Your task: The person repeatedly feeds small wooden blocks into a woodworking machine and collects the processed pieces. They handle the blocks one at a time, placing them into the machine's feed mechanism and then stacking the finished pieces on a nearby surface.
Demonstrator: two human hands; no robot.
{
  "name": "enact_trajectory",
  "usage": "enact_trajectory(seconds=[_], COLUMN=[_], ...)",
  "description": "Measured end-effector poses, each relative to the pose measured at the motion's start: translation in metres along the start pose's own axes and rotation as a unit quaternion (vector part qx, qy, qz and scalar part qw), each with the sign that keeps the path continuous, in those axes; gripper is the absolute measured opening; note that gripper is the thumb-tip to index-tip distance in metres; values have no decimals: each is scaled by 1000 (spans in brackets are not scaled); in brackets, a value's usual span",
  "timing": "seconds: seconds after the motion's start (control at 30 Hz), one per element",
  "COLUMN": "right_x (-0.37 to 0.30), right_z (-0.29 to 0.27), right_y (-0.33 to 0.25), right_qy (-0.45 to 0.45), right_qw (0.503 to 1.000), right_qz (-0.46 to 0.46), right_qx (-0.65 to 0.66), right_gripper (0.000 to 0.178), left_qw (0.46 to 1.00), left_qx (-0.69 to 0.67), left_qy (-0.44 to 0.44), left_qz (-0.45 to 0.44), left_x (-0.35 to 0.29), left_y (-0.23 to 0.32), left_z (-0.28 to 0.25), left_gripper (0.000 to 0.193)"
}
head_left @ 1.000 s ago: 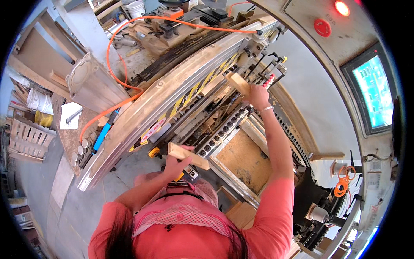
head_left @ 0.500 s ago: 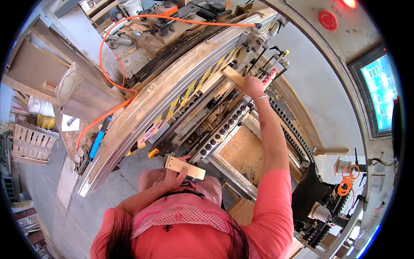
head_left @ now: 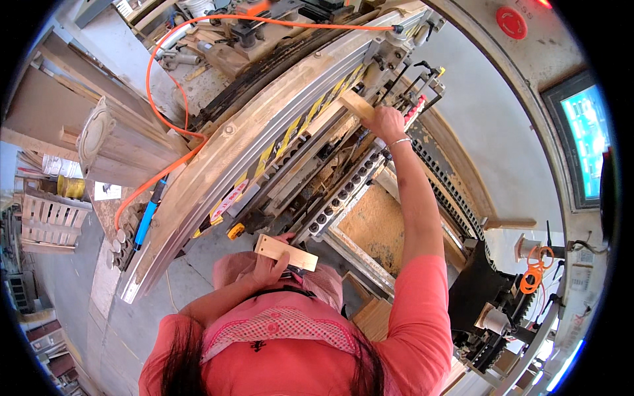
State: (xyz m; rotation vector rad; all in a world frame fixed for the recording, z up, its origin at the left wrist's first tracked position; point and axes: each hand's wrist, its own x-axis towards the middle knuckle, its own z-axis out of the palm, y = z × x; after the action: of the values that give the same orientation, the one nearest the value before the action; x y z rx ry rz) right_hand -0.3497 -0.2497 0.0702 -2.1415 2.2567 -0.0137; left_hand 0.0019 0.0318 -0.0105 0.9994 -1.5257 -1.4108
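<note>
Close to my waist, my left hand (head_left: 269, 268) is closed around a short pale wooden block (head_left: 297, 257) with small dark holes near its left end. My right arm stretches far forward over a woodworking machine. At the end of it, my right hand (head_left: 387, 125) grips the near end of a second wooden block (head_left: 355, 103), which lies at the machine's far end beside the yellow-and-black striped rail (head_left: 290, 135). Whether this block rests on the machine's bed or is held just above it, I cannot tell. My palm hides its near end.
A row of black round fittings (head_left: 343, 193) runs below my right forearm. An orange hose (head_left: 152, 79) loops over the long metal beam (head_left: 198, 158) at left. On the right are a control screen (head_left: 582, 142), a red stop button (head_left: 511, 24) and a coiled orange cord (head_left: 531, 280).
The view has shifted slightly, so the far parts of the machine sit higher in it. Both hands keep hold of the same wooden blocks, in nearly the same places.
</note>
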Motion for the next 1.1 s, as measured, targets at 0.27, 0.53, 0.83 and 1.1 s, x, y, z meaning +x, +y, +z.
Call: enact_trajectory(seconds=[0.27,0.53,0.83,1.1], right_x=[14,11,13,15], right_z=[3,4,11,9], right_y=[-5,-11,-10,-9], right_qy=[4,8,33,26], right_qw=[1000,1000,999,999], right_qz=[-22,-16,-21,-23], right_qx=[10,9,12,18], right_gripper=[50,47,44,45], left_qw=[1000,999,997,989], left_qx=[-11,-15,11,65], left_qy=[3,2,-73,-131], left_qz=[3,50,-21,23], left_x=[1,6,8,16], left_y=[-1,-6,4,-2], left_z=[2,2,-4,-10], left_gripper=[26,24,29,25])
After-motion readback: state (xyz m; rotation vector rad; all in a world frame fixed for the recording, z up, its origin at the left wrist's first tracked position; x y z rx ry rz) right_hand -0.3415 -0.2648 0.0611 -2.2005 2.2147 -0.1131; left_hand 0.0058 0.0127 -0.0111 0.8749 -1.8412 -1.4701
